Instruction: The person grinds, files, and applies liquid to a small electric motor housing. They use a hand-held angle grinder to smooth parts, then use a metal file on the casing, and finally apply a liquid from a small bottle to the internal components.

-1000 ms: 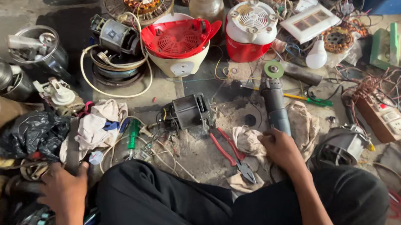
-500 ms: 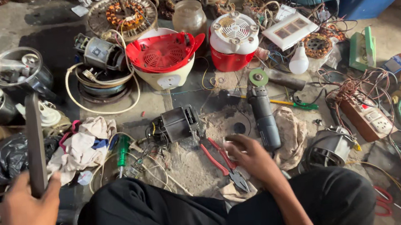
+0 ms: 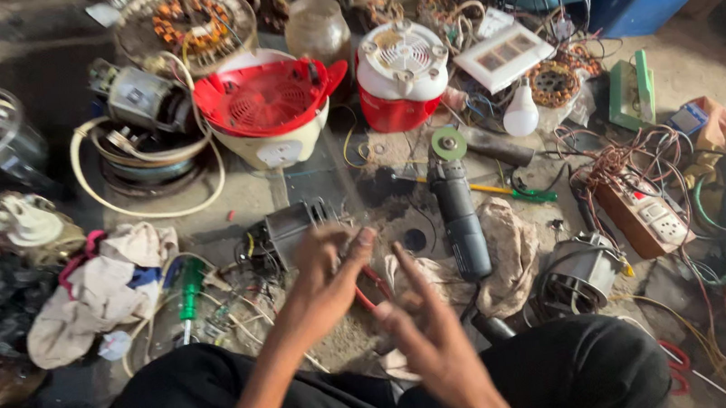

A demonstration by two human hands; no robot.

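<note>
Left hand point(image 3: 321, 277) and right hand point(image 3: 427, 329) — empty, spread — above red-handled pliers point(image 3: 371, 290).

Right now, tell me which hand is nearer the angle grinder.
Right. The right hand hovers just left of and below the angle grinder, not touching. The left hand sits farther left, over the small motor.

This is looking like a small appliance repair workshop, with the work going on right on a dusty concrete floor point(image 3: 711, 64). Stripped electric motors point(image 3: 289, 231) are lying about, one wound stator point(image 3: 187, 19) showing its copper coils. An angle grinder point(image 3: 457, 207) is resting on a dirty rag point(image 3: 506, 256), and a green-handled screwdriver point(image 3: 188, 292) is lying nearby. Tangled wires point(image 3: 631, 155) are spreading around a power strip point(image 3: 647, 219), and opened mixer bodies in red and white point(image 3: 398, 72) are standing among the loose parts.
</note>
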